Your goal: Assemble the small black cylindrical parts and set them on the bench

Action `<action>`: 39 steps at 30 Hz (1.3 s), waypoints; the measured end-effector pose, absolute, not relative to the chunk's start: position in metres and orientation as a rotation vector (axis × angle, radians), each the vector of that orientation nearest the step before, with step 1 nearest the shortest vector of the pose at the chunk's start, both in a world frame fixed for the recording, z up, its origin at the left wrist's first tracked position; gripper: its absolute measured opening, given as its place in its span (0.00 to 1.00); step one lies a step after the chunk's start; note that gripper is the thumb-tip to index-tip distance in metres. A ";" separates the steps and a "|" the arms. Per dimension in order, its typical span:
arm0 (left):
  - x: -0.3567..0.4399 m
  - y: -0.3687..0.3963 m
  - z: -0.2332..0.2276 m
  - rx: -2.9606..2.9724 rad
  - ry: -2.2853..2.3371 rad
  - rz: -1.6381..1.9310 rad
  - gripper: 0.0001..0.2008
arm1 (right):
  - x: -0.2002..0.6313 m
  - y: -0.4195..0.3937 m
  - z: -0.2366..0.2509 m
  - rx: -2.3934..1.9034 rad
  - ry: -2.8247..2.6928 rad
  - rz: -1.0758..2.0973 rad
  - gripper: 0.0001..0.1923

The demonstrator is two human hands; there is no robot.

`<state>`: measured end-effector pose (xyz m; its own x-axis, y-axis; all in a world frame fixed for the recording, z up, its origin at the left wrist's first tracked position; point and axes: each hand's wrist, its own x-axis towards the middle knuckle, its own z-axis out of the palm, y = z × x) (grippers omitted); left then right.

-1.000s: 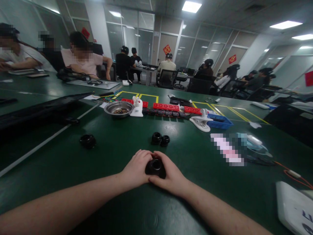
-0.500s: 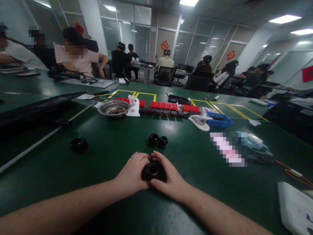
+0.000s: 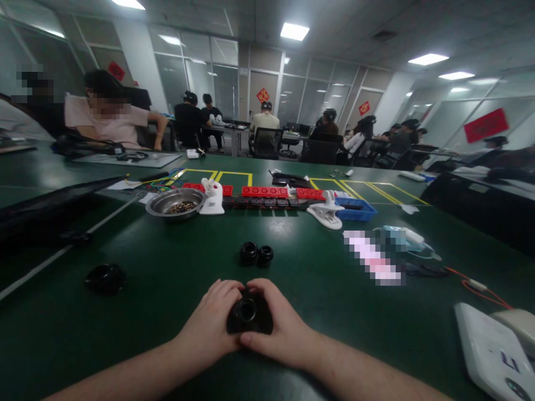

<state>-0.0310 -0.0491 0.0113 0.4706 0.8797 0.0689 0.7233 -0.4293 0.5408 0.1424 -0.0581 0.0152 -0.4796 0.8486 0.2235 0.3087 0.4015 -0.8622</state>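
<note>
Between my curved palms is a round, shiny black ring-shaped part [image 3: 246,309], its open hole facing up. My left hand [image 3: 215,317] wraps its left side, with the thumb hidden. My right hand [image 3: 280,326] closes round the right side, thumb at the front and fingers at the back. The dark area around the part is too shaded to make out. Just beyond my fingertips stand two smaller black rings side by side, a left one [image 3: 249,253] and a right one [image 3: 265,255]. A larger black ring [image 3: 105,278] lies off to the left.
Across the green table [image 3: 188,256] stand a metal bowl [image 3: 155,207] of small brassy pieces, a white clamp [image 3: 326,214], red block strips [image 3: 265,191] and a blue tray [image 3: 357,210]. A white device [image 3: 491,345] is at right. Several people sit beyond.
The view has tilted up and turned right, so the table things appear lower and further left. Both hands stay around the black ring-shaped part.
</note>
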 end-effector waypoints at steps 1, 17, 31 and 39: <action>-0.031 -0.049 0.012 2.283 1.335 0.483 0.16 | 0.142 -0.058 0.014 -1.029 -1.968 1.021 0.31; -0.033 -0.048 0.010 2.278 1.328 0.463 0.17 | 0.139 -0.060 0.012 -1.191 -1.957 1.028 0.32; -0.031 -0.048 0.012 2.298 1.340 0.415 0.20 | 0.139 -0.060 0.015 -1.118 -1.995 0.996 0.34; -0.031 -0.048 0.010 2.281 1.322 0.465 0.19 | 0.139 -0.059 0.017 -0.968 -2.102 0.971 0.29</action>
